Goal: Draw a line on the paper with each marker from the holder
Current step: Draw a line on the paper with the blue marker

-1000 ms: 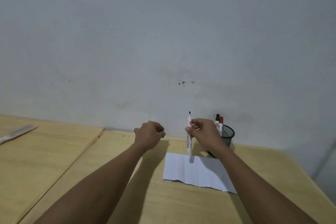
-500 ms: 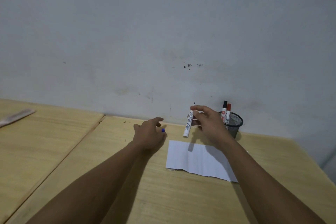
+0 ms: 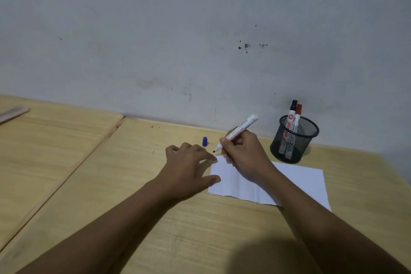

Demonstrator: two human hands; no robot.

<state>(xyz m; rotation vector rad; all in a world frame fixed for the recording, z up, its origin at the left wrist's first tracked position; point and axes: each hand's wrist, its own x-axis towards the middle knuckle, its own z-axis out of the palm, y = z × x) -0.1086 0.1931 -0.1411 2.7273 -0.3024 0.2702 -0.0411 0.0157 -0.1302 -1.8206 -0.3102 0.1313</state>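
A white sheet of paper (image 3: 298, 182) lies on the wooden table. My right hand (image 3: 244, 158) grips an uncapped white marker (image 3: 239, 131), tip down and just above the paper's far left corner. My left hand (image 3: 189, 171) lies flat with fingers spread, its fingertips pressing the paper's left edge. The marker's blue cap (image 3: 205, 141) stands on the table just beyond my left hand. A black mesh holder (image 3: 293, 140) at the back right holds a black-capped marker (image 3: 291, 115) and a red-capped marker (image 3: 297, 115).
The table (image 3: 111, 173) is light wood with a seam running diagonally at the left. It stands against a grey wall (image 3: 200, 29). A pale flat stick (image 3: 12, 112) lies at the far left edge.
My left hand has set the blue cap down and moved onto the paper's edge. My right hand has turned the marker tip-down and lowered it to the paper's corner.
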